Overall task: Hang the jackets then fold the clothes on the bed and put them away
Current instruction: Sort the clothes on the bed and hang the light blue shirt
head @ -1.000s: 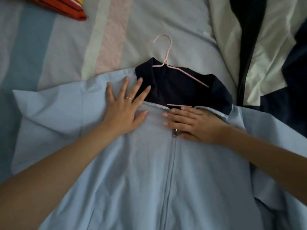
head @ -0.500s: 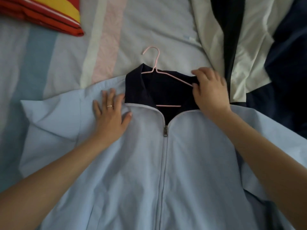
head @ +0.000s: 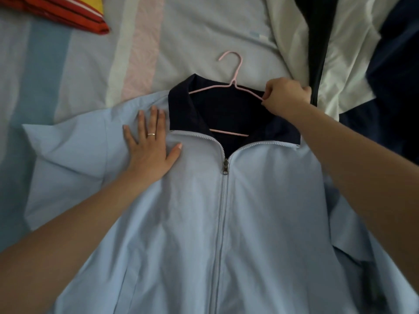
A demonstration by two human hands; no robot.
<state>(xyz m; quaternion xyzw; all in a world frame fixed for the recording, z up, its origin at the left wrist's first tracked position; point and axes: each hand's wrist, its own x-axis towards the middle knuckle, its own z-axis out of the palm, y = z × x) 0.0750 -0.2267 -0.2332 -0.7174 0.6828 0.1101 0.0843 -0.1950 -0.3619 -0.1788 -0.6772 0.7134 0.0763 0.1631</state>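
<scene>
light blue jacket (head: pixel 226 223) lies zipped and flat on the bed (head: pixel 192 30), pink hanger (head: pixel 234 83) tucked inside its navy collar (head: pixel 179 105), hook poking out onto the sheet. left hand (head: pixel 149 146) presses the jacket's shoulder, fingers straight and flat. right hand (head: pixel 285 98) has curled fingers pinching the hanger's wire arm. white and navy clothes (head: pixel 340 64) lie just beside it.

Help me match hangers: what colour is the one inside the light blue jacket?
The hanger is pink, clearest in the head view.
</scene>
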